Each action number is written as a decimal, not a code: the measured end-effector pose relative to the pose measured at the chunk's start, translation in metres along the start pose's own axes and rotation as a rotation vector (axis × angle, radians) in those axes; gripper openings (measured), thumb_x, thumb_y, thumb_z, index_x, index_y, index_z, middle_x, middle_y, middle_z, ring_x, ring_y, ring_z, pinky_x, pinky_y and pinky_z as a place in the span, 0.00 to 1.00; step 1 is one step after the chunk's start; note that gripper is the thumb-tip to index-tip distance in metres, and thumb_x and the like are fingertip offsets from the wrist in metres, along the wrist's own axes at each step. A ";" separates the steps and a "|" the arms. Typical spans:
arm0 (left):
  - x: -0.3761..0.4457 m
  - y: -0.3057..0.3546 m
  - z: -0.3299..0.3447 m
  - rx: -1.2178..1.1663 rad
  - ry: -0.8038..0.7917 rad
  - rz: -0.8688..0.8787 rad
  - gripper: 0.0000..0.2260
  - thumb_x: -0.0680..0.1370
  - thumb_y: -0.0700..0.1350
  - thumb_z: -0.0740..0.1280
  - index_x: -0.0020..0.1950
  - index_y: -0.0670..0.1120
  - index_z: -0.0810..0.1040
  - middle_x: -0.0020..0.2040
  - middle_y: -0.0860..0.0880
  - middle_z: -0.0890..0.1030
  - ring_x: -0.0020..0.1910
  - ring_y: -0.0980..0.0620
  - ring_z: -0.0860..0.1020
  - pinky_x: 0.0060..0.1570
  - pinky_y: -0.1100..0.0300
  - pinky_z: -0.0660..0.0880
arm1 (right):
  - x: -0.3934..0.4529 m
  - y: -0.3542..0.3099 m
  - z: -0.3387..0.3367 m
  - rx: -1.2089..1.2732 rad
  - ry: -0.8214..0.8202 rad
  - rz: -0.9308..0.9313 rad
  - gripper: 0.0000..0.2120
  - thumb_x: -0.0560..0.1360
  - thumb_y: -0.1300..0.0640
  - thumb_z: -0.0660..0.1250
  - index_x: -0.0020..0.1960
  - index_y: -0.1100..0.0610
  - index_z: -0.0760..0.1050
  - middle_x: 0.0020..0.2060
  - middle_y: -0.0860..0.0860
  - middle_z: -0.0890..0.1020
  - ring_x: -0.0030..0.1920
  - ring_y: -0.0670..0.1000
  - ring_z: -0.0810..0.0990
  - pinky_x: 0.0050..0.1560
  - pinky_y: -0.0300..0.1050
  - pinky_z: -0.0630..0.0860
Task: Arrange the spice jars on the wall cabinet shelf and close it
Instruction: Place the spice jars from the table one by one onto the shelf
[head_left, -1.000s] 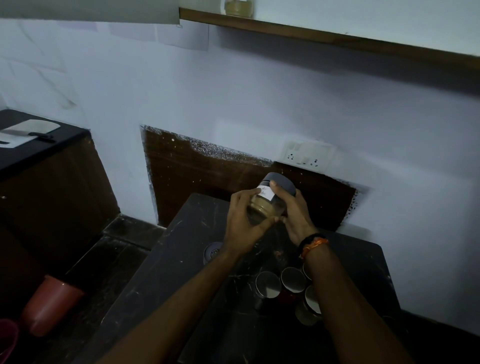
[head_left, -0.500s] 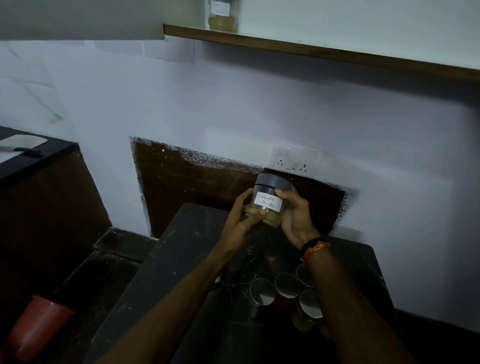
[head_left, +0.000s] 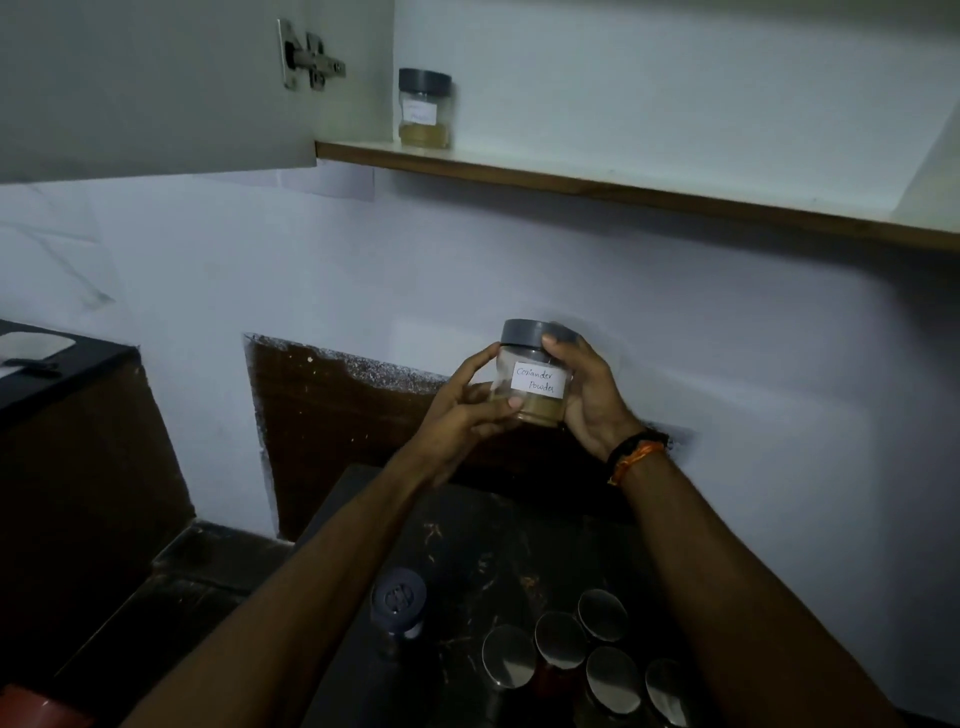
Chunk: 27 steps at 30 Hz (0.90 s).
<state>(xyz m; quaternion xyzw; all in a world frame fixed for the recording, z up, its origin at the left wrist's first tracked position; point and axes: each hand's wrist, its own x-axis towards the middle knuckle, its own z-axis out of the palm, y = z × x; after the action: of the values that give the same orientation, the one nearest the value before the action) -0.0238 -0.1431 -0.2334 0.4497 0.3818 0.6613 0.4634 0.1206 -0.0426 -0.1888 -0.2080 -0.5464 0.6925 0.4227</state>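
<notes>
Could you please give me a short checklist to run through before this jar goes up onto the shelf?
1. Grip: left hand and right hand both hold the coriander jar: ok.
2. Lid on the jar: ok; whether it is tight: cannot tell.
3. Jar upright, label facing out: ok.
4. Cabinet door open: ok.
5. Free shelf space right of the shelved jar: ok.
6. Other jars still on the counter: not ok, task unfinished.

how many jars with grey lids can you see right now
3: one on the shelf at, one held in both hands, one on the counter at. Others may be hidden.
</notes>
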 end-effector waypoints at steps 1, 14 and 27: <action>0.005 0.007 0.001 -0.003 0.001 0.008 0.34 0.70 0.40 0.78 0.72 0.59 0.72 0.63 0.40 0.81 0.64 0.40 0.79 0.60 0.43 0.78 | 0.004 -0.008 0.002 -0.015 -0.001 -0.020 0.24 0.74 0.53 0.72 0.68 0.57 0.73 0.59 0.56 0.82 0.59 0.59 0.82 0.62 0.61 0.78; 0.077 0.124 0.017 0.068 -0.054 0.209 0.32 0.73 0.37 0.75 0.74 0.54 0.70 0.62 0.35 0.80 0.62 0.38 0.80 0.64 0.41 0.76 | 0.053 -0.136 0.045 -0.270 -0.087 -0.271 0.27 0.71 0.48 0.73 0.68 0.56 0.75 0.63 0.57 0.81 0.61 0.60 0.81 0.56 0.57 0.81; 0.125 0.186 0.012 0.129 -0.134 0.345 0.33 0.72 0.37 0.74 0.73 0.55 0.70 0.60 0.36 0.81 0.61 0.38 0.80 0.66 0.41 0.74 | 0.099 -0.200 0.073 -0.466 -0.066 -0.371 0.26 0.70 0.44 0.76 0.65 0.50 0.75 0.60 0.51 0.82 0.56 0.51 0.83 0.49 0.47 0.80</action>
<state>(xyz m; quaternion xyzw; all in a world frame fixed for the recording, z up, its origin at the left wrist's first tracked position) -0.0836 -0.0749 -0.0282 0.5803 0.3088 0.6736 0.3379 0.0825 0.0040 0.0386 -0.1733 -0.7329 0.4656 0.4648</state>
